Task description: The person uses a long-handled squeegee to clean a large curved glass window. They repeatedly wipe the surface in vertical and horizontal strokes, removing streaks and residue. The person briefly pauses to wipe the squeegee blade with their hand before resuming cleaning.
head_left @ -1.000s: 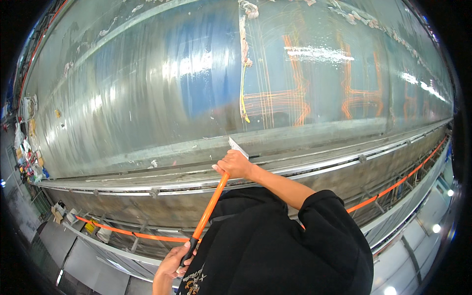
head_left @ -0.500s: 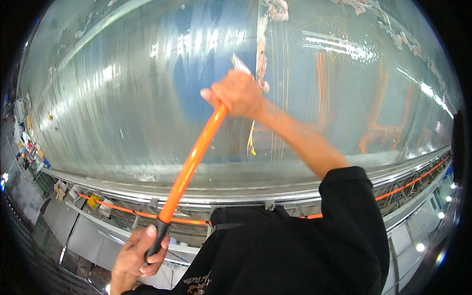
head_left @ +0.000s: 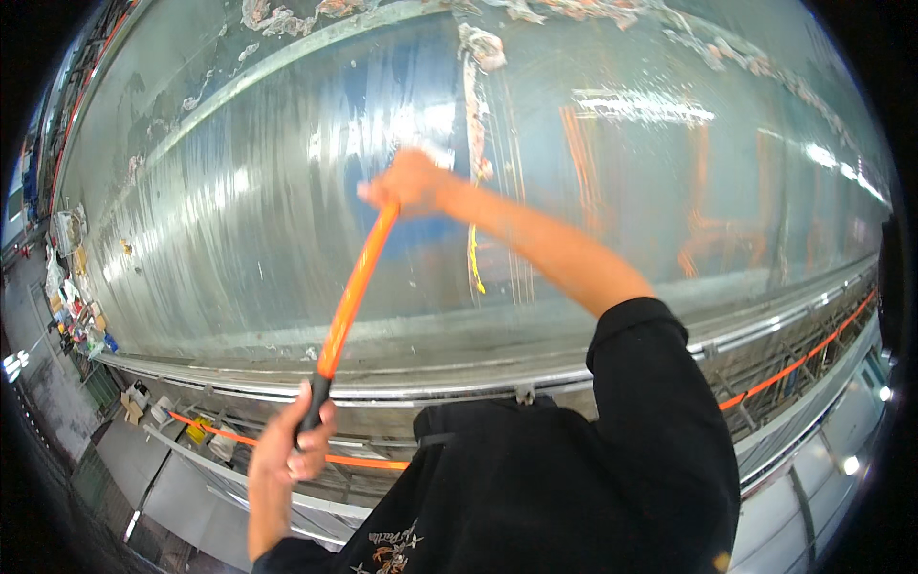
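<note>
Left hand (head_left: 289,445), lower left of frame, grips the black handle (head_left: 315,400) of an orange pole (head_left: 355,296). Right hand (head_left: 407,182), upper centre, blurred, clasps the pole's upper end.

Black top (head_left: 535,488), wide short sleeves (head_left: 639,354), small white-and-orange motif (head_left: 390,555).

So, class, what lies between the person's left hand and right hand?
In the head view, an orange pole runs from the right hand to the black grip in the left hand.
</note>
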Available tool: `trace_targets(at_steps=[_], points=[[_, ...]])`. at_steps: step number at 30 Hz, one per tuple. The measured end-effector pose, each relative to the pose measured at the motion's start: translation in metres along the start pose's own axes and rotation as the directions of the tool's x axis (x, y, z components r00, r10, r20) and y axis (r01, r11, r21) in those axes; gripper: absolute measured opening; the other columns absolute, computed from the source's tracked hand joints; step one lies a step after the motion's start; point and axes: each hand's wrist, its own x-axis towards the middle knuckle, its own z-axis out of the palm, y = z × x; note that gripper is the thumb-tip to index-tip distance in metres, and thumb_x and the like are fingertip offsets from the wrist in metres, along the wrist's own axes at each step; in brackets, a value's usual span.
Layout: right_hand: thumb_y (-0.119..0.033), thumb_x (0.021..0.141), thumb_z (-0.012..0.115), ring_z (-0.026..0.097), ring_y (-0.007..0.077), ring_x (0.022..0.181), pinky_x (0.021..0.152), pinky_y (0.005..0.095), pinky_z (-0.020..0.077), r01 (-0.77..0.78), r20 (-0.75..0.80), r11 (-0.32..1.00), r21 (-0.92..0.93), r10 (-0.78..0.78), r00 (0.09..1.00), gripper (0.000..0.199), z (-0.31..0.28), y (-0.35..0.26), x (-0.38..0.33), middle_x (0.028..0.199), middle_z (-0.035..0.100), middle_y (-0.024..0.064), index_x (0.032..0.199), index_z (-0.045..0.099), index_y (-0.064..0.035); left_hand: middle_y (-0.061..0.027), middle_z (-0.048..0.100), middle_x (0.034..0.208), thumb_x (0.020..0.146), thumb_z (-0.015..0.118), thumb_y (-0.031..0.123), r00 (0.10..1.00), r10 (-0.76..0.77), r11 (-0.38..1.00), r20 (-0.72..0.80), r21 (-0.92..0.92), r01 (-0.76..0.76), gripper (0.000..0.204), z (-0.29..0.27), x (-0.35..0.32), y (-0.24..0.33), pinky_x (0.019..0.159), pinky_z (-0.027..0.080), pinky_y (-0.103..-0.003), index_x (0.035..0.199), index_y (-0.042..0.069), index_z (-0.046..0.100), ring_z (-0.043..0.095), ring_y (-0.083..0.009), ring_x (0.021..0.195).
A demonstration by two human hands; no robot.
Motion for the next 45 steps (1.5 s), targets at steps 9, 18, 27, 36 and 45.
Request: trace_targets(at_steps=[9,18,27,36,45], points=[[-0.029,0.093,0.065,0.048,0.0266,0.041,0.052,0.0382,0.0365,0.067,-0.316,0.996,-0.058,-0.082,0.945,0.047,0.178,-0.169,-0.219,0.044,0.046,0.0060,0.053,0.045,-0.0144,0.0038,0.039,0.059,0.105,0.045,0.050,0.984,-0.151,0.958,-0.096,0.229,0.170,0.045,-0.091,-0.025,-0.206,0.032,0.025,-0.022,0.096,0.007,0.054,0.033,-0.0050,0.036],[-0.026,0.088,0.071,0.044,0.0236,0.043,0.050,0.0360,0.0347,0.126,-0.516,0.991,-0.041,-0.129,0.847,0.046,0.134,-0.111,-0.145,0.047,0.044,0.0031,0.055,0.042,-0.0137,0.0021,0.040,0.057,0.106,0.043,0.048,0.981,-0.115,0.949,-0.155,0.274,0.154,0.046,-0.030,-0.040,-0.118,0.030,0.028,-0.025,0.094,0.005,0.053,0.035,-0.0070,0.035],[-0.029,0.090,0.068,0.046,0.0265,0.045,0.046,0.0401,0.0351,0.080,-0.572,0.957,-0.277,-0.232,0.787,0.045,-0.041,0.051,-0.017,0.050,0.044,0.0075,0.055,0.045,-0.0142,0.0014,0.038,0.052,0.104,0.040,0.057,0.983,-0.019,0.925,-0.183,0.369,0.087,0.056,0.102,-0.012,0.071,0.028,0.029,-0.026,0.088,0.005,0.051,0.035,-0.0090,0.032],[-0.043,0.094,0.057,0.054,0.0319,0.052,0.049,0.0444,0.0374,0.122,-0.404,0.975,-0.187,-0.189,0.895,0.045,-0.128,0.117,0.054,0.056,0.055,0.0111,0.061,0.056,-0.0122,0.0053,0.037,0.053,0.104,0.038,0.060,0.996,0.055,0.993,0.074,0.104,-0.063,0.050,0.136,0.037,0.123,0.023,0.026,-0.024,0.089,0.013,0.048,0.031,-0.0064,0.028],[-0.034,0.097,0.056,0.046,0.0335,0.046,0.054,0.0441,0.0350,0.127,-0.322,0.992,-0.006,-0.122,0.939,0.051,0.130,-0.107,-0.134,0.047,0.048,0.0096,0.051,0.045,-0.0146,0.0043,0.038,0.056,0.102,0.043,0.060,0.991,-0.123,0.990,-0.059,0.066,0.127,0.049,-0.053,-0.018,-0.154,0.027,0.025,-0.023,0.095,0.011,0.051,0.032,-0.0056,0.033]])
